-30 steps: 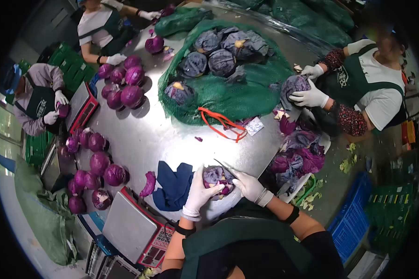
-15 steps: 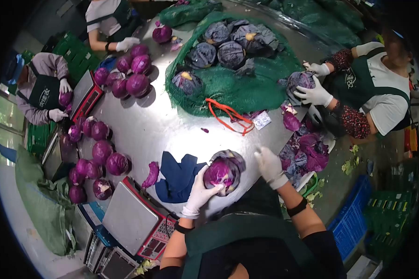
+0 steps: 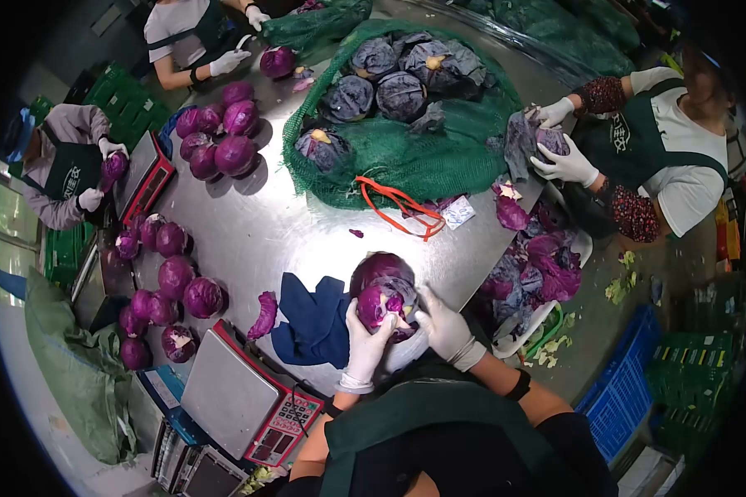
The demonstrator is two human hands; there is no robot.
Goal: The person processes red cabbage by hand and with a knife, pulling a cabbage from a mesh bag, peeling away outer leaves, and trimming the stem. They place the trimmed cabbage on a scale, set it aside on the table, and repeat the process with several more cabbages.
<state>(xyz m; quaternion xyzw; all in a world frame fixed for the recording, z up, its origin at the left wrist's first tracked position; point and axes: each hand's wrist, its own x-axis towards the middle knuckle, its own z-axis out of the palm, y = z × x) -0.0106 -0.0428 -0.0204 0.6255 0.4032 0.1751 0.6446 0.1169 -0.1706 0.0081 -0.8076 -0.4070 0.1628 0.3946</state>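
Observation:
A red cabbage (image 3: pixel 383 272), its outer leaves partly peeled and its pale cut stem toward me, is held just above the near edge of the metal table. My left hand (image 3: pixel 368 348), in a white glove, grips it from the left with the thumb near the stem. From the right, my gloved right hand (image 3: pixel 448 328) presses its fingers against the cabbage's side leaves; their tips are partly hidden. Beside my left hand lies a dark blue cloth (image 3: pixel 308 321), and a loose purple leaf (image 3: pixel 264 316) is left of that.
A red-framed scale (image 3: pixel 230 393) stands at front left, near several trimmed cabbages (image 3: pixel 176 277). Unpeeled cabbages fill a green mesh sack (image 3: pixel 439 157) at the back. Leaf scraps fill a bin (image 3: pixel 547 269) at right. A co-worker (image 3: pixel 667 157) peels a cabbage there; others work at left.
My right hand has come left from beyond the cabbage onto its side. The cabbage has turned slightly in my left hand. The right co-worker has pulled a leaf away from their cabbage.

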